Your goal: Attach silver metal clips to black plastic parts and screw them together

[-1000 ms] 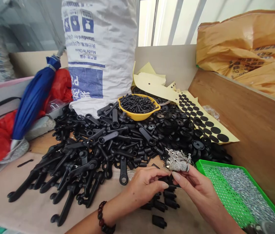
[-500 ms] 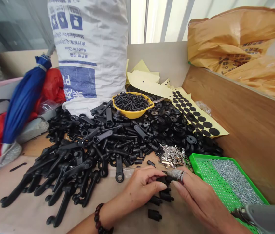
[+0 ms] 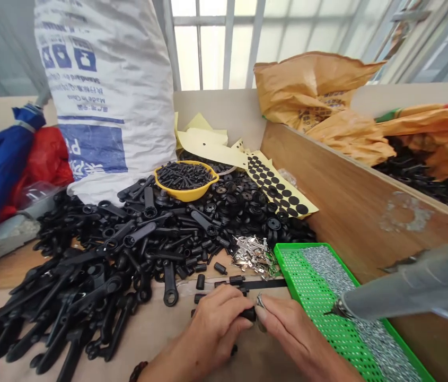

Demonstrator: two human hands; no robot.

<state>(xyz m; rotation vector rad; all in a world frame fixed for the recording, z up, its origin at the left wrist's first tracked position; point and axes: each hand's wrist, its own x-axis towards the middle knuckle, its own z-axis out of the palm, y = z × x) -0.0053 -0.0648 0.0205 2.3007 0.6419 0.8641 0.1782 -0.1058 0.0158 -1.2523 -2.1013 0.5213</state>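
My left hand [image 3: 219, 323] has its thumb and fingers closed around a short black cylinder [image 3: 248, 314] near the front of the table. Close against the cylinder's right end is my right hand [image 3: 287, 323], its thumb and fingers pinched together, with a grey wrapping on one finger; what it pinches is too small to name. Several more black cylinders lie beside and behind my left hand, one of them upright [image 3: 200, 281]. Small silver metal clips [image 3: 254, 255] form a pile beyond my hands.
A green tray [image 3: 293, 276] of small screws lies right, with a grey tool [image 3: 398, 284] above it. Black handles [image 3: 100, 286] cover the left. Behind stand a yellow bowl [image 3: 186, 194] and white sack [image 3: 108, 95]. A wooden board [image 3: 351, 196] rises at right.
The view has turned to the right. My hands have come together around the cylinder, a little lower in the view. The grey tool now shows more fully over the tray.
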